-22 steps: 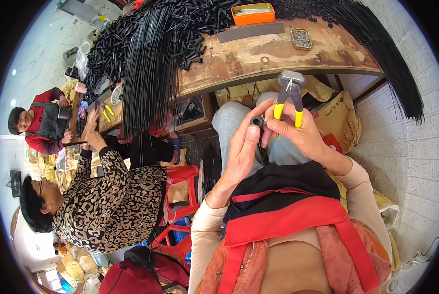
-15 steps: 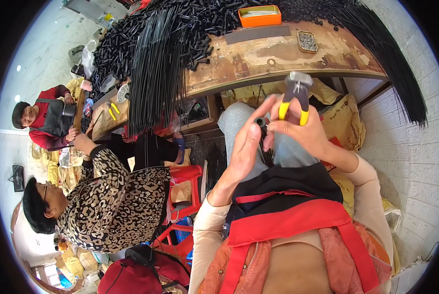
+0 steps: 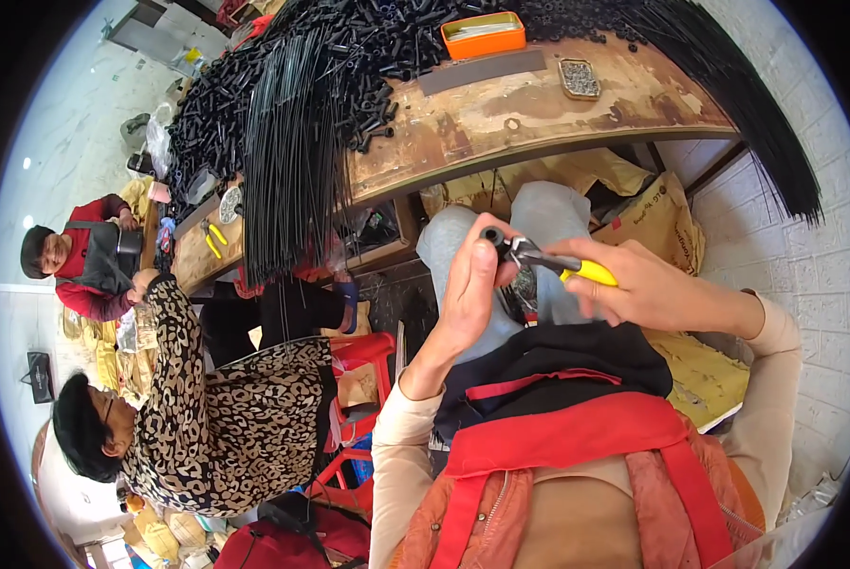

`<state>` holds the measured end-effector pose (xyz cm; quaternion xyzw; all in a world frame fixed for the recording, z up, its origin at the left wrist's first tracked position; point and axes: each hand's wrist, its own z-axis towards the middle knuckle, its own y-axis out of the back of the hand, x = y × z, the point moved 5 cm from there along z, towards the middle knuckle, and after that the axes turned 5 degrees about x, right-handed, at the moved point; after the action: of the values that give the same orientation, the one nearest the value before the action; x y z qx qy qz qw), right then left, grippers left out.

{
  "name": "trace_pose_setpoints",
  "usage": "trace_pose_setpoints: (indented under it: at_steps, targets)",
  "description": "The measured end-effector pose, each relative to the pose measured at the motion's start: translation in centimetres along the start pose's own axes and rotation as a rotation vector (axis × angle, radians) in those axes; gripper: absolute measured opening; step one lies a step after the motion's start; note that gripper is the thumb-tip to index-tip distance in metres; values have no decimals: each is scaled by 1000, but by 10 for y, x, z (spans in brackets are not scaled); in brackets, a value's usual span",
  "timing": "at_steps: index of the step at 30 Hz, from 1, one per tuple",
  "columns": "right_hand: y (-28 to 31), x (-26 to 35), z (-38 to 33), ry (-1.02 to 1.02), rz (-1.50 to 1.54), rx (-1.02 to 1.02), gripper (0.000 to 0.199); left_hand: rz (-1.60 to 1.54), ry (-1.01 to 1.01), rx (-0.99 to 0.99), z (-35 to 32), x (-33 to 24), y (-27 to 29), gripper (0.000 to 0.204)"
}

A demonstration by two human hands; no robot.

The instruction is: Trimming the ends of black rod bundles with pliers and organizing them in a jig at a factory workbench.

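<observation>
Head view: bare hands meet above the lap, on the near side of the bench (image 3: pixel 501 112), grey trousers (image 3: pixel 550 223) just beyond them.
Left hand (image 3: pixel 471 289): fingers closed, thumb raised along the side, black tube (image 3: pixel 490 234) pinched in the grip.
Black tube: in the air, round open end up, poking out above thumb and forefinger; lower part hidden by the hand.
Right hand (image 3: pixel 638 284): fingers wrapped round yellow-handled pliers (image 3: pixel 586 271), no visible slack.
Pliers: nose points left, up against the tube just under its open end; can't tell whether the jaws are biting on anything.
Bench top: orange box (image 3: pixel 487 47) with pale thin pieces inside, grey flat strip (image 3: pixel 482 73) just in front of it, small tray (image 3: pixel 580 97) of metal bits to the right.
Black stock: big heap of short tubes (image 3: pixel 207 119) at left, rod bundle (image 3: pixel 294 152) hanging over the front edge, second rod bundle (image 3: pixel 757 104) draped off the right end.
Far left: second pliers (image 3: pixel 214 241), also yellow-handled, lying on the bench.
Others: co-worker in leopard print (image 3: pixel 226 417) seated at left, another person in dark red sleeves (image 3: pixel 88 251) beyond.
Floor: red stool (image 3: pixel 379 379) between co-worker and wearer.
</observation>
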<state>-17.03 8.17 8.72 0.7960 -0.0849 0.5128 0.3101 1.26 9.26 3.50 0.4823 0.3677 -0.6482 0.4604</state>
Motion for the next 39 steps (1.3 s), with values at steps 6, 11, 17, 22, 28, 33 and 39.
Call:
trace_pose_setpoints:
  at_steps: [6, 11, 17, 22, 28, 33, 39]
  targets:
    - [7, 8, -3, 153, -38, 38, 44, -3, 15, 50, 0, -8, -2, 57]
    - [20, 24, -2, -45, -84, 181, 40, 110, 35, 63, -3, -13, 1, 58]
    - [12, 3, 7, -176, 153, 369, 37, 249, 83, 39, -1, -24, -1, 60]
    - [-4, 5, 3, -257, 545, 505, 37, 108, 50, 90, 1, -23, 5, 57]
    - [10, 10, -16, -137, 200, 108, 32, 26, 15, 140, 10, -21, -3, 52]
    - [23, 26, -35, -264, 67, 118, 34, 105, 71, 193, 14, -31, -23, 49]
    - [32, 16, -14, -104, 70, 32, 39, 193, -21, -10, 19, -57, -8, 49]
